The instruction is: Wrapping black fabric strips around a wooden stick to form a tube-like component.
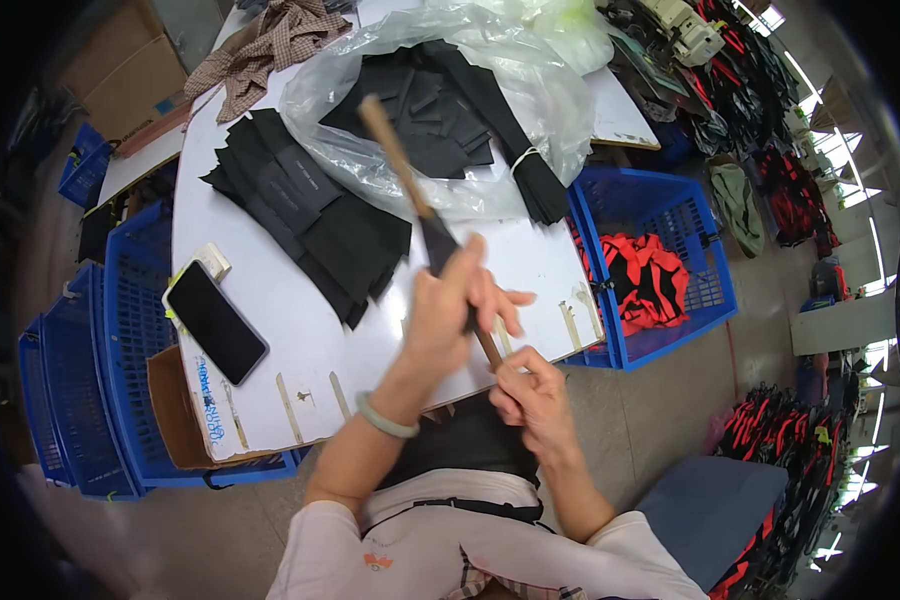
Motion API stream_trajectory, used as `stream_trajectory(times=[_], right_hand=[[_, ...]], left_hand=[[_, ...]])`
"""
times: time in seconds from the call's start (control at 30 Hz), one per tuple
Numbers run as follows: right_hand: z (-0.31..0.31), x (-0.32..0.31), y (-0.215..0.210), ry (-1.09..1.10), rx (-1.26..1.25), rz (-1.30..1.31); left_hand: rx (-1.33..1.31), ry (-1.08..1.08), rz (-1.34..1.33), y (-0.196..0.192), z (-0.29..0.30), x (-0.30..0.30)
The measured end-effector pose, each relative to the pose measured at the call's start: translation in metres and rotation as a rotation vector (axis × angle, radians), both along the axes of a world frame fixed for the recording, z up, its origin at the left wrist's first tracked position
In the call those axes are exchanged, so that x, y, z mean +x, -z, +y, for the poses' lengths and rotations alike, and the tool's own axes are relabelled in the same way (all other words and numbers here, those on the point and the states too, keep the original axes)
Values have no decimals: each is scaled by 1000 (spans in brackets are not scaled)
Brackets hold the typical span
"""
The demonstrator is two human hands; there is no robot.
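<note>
A blue basket (660,200) to the right of the white surface (270,320) holds red and black cloth (650,280). A clear plastic bag (390,160) on the surface holds black cloth strips (440,100). More black strips (310,215) lie in a pile beside it. A brown box (175,420) sits at the left edge. The left hand (450,310) is closed around a black strip on a long wooden stick (395,155). The right hand (530,395) pinches the stick's low end. The stick is held over the surface and points up and left, away from the person.
</note>
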State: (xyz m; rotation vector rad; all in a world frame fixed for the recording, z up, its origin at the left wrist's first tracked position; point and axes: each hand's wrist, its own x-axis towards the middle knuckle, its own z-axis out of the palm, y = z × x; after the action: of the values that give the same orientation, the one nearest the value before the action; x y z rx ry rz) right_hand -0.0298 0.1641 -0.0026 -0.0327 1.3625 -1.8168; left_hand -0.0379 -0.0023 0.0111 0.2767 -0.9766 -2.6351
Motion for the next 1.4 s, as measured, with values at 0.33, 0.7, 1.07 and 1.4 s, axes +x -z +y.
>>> stream_trajectory(times=[0.33, 0.7, 1.07, 1.4], right_hand=[[3, 8, 16, 19, -57, 233], [16, 20, 29, -79, -139, -63], [34, 5, 16, 9, 191, 190], [59, -81, 24, 71, 805, 1579]], left_hand=[[17, -91, 133, -8, -21, 4], [-61, -429, 131, -16, -29, 1], [-139, -649, -145, -2, -29, -12], [797, 237, 412, 3, -37, 1]])
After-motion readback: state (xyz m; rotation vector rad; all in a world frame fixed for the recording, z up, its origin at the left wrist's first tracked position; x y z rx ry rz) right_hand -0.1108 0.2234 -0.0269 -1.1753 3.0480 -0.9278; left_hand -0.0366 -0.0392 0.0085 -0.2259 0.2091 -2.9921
